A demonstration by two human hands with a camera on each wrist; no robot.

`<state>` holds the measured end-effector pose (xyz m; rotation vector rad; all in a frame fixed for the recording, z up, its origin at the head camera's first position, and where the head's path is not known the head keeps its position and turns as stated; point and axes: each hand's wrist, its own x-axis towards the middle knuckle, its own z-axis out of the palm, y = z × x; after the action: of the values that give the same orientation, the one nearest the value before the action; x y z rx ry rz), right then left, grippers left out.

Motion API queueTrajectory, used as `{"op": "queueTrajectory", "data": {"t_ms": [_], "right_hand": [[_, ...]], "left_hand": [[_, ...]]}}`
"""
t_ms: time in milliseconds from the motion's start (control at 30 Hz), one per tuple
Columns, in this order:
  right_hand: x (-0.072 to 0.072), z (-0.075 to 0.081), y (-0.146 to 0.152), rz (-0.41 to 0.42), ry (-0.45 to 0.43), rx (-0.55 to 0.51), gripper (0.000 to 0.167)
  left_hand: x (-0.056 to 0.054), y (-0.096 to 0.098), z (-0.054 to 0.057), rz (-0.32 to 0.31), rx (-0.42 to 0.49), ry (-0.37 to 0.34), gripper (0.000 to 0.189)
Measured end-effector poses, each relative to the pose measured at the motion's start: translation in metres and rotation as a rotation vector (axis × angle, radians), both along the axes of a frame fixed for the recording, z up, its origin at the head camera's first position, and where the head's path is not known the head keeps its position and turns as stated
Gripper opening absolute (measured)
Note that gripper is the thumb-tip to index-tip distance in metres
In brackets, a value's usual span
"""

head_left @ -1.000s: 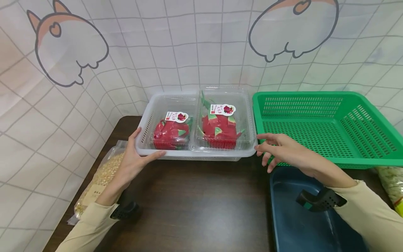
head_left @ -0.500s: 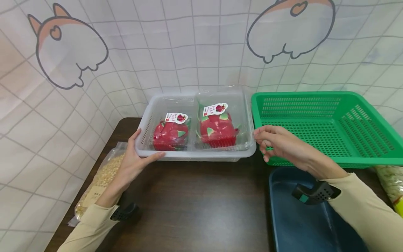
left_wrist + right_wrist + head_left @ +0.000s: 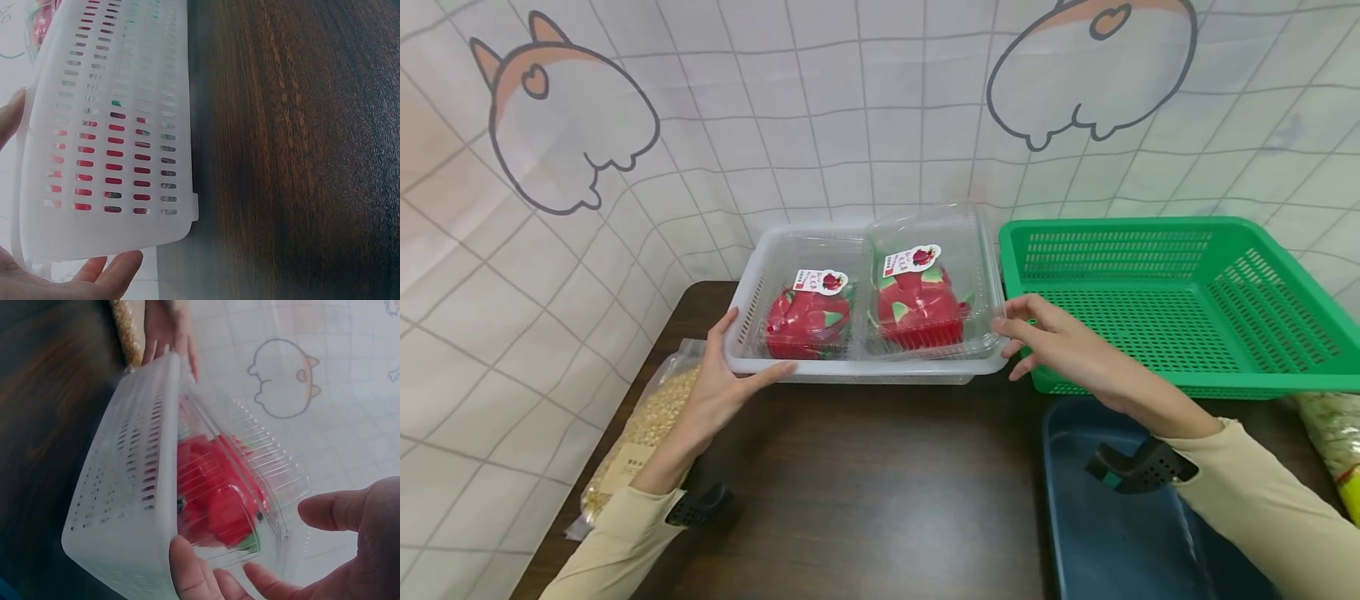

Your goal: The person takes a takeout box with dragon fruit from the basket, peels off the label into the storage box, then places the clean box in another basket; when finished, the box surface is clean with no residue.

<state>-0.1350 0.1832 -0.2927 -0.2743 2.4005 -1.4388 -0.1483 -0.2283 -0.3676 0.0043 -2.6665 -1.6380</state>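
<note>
Two clear plastic boxes of dragon fruit sit side by side in a white plastic basket [image 3: 887, 367]. The left box [image 3: 808, 321] lies inside it; the right box [image 3: 921, 312] is turned slightly and stands higher, its lid corner close to the right rim. Both bear a white label with a fruit picture. My left hand [image 3: 718, 387] holds the basket's left front corner, thumb along the front rim, fingers against the left side. At the right end, my right hand [image 3: 1056, 346] has its fingers at the rim and box corner, thumb held apart from the box [image 3: 222, 494].
A green basket [image 3: 1150, 387] stands directly right. Before it lies a dark blue tray [image 3: 1120, 533], partly under my right forearm. A bag of yellow grains [image 3: 651, 417] is left of the white basket; another bag [image 3: 1326, 437] is at the far right. A patterned cloth [image 3: 917, 100] hangs behind.
The right box has shifted left and turned, its label now slanting. My right hand moved slightly up and left along the basket's end. My left hand has stayed on the basket.
</note>
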Motion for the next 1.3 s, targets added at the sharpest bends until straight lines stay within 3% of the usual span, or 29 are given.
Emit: {"op": "queueTrajectory", "data": {"t_ms": [233,433,667,900,1300], "right_hand": [[0.002,-0.003,-0.006,0.028,0.182,0.128,0.055],[0.003,-0.003,-0.007,0.031,0.164,0.145,0.060],[0.005,0.004,-0.012,0.028,0.167,0.216,0.085],[0.002,0.003,-0.024,0.024,0.156,0.092,0.095],[-0.004,-0.002,-0.044,-0.071,0.107,-0.171,0.105]], "left_hand": [[0.002,0.000,0.001,0.001,0.002,0.001,0.115],[0.002,0.001,0.000,0.005,-0.014,-0.006,0.114],[0.002,0.001,0.001,0.002,-0.011,0.001,0.114],[0.002,0.000,0.001,0.015,-0.028,-0.003,0.112],[0.002,-0.001,0.000,0.016,-0.014,-0.003,0.111]]}}
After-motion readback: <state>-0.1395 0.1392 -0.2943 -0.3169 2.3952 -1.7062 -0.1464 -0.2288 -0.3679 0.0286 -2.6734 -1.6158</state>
